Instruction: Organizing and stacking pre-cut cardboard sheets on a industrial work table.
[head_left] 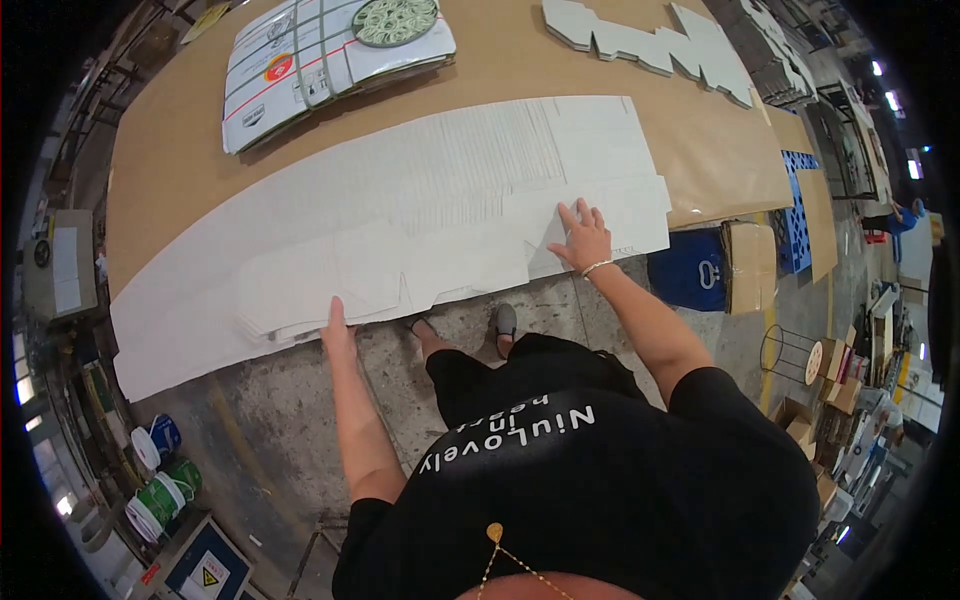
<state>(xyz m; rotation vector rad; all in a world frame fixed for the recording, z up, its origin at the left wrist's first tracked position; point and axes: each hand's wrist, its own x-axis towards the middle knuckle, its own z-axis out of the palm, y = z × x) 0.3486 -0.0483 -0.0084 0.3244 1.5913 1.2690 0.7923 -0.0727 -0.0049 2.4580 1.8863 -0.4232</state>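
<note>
1. Brown board covers the big work table (200,150) that fills the upper half of the frame; bare concrete floor (270,420) runs below it, where your 2 feet show at lower centre.
2. Your task's thing is the spread of flat white die-cut carton blanks (450,190), lying fanned across the middle of the frame from the lower left edge of the table to right of centre (the overlapped edges are too fine for me to count the sheets).
3. Your left hand (337,325) sits at the near edge of the blanks, left of centre, fingers extended and flat on the stack edge; it grips nothing that I can see.
4. Your right hand (583,238) lies open, palm down with fingers spread, pressing the right part of the spread.
5. Judging by this, you are squaring or gathering the fanned blanks. The next move calls for both palms to press inward evenly, so that the sheets slide together and do not buckle or slip off the near edge.
6. Counted elsewhere: 1 strapped bundle of printed cartons (320,60) at upper left, with 1 round green-patterned disc (395,20) on it; 1 group of white cut blanks (660,45) at upper right; 3 tape rolls or so (160,480) at lower left (they overlap, so the count is loose).
</note>
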